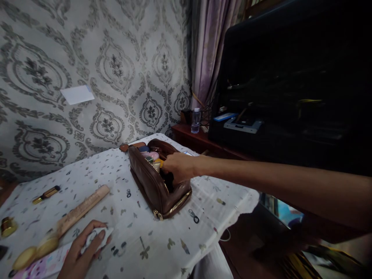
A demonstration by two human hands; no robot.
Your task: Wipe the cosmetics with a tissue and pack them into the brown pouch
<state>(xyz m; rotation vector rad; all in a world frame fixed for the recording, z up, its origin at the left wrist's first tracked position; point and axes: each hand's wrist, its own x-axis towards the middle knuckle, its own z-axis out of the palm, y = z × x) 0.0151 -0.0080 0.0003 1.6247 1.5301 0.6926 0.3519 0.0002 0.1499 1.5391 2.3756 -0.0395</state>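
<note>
A brown zippered pouch [148,184] stands unzipped on the table, packed with small items, among them a pink rounded piece [153,155] and a yellow one [159,162]. My right hand [180,166] reaches into its opening with fingers curled; the fingertips, and whatever they grip, are hidden inside. Low in the view, my left hand [87,244] is closed around a crumpled white wipe or tissue [99,238]. Just beyond that hand lies a long beige tube or box [84,209]. A purple-and-white packet [48,263] lies to its left.
White patterned cloth covers the table [136,228]. Along its left side are a black-and-gold tube [46,194], a gold cap [8,226] and round yellowish pieces [48,244]. A water bottle [195,121] stands on the dark red shelf beside a large black screen [290,85].
</note>
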